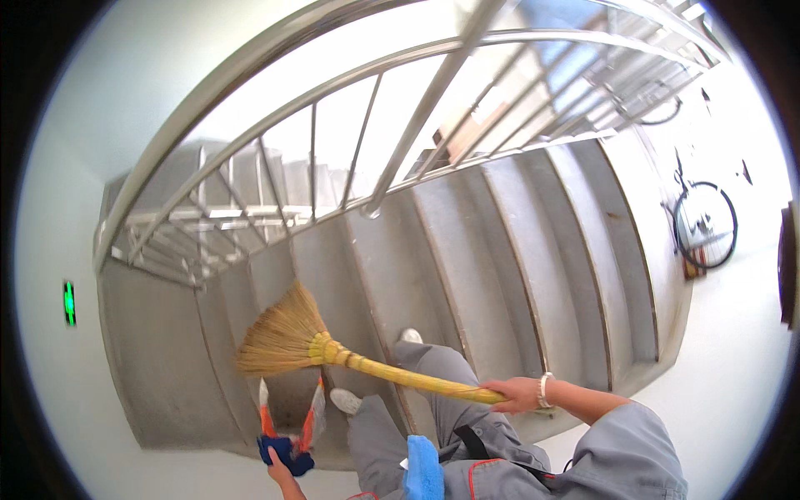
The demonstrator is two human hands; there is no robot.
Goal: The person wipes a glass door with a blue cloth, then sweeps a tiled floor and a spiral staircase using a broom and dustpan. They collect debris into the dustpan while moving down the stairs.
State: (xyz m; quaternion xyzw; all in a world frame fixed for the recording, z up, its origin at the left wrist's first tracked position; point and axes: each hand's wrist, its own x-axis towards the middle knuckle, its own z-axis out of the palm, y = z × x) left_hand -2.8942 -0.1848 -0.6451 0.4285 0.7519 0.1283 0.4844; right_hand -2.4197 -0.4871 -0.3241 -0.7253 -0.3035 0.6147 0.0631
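Observation:
My right hand [515,395] grips the end of the yellow handle of a straw broom [400,372]. Its fanned bristles [278,331] hang over the concrete steps on the left. In my left hand [279,465] is a bunched dark blue cloth [290,453], held at the back of what looks like a scoop [310,419] with orange and whitish sides. The scoop's mouth faces the bristles, and grime shows between its sides. Whether the bristles touch the step or the scoop is unclear.
Concrete stairs [450,250] run across the view, with my feet on them. A metal railing [269,134] borders the far side. Bicycles, one wheel [706,225] plain, stand at the right. A green-lit sign [69,303] is on the left wall. A blue towel [424,469] hangs at my front.

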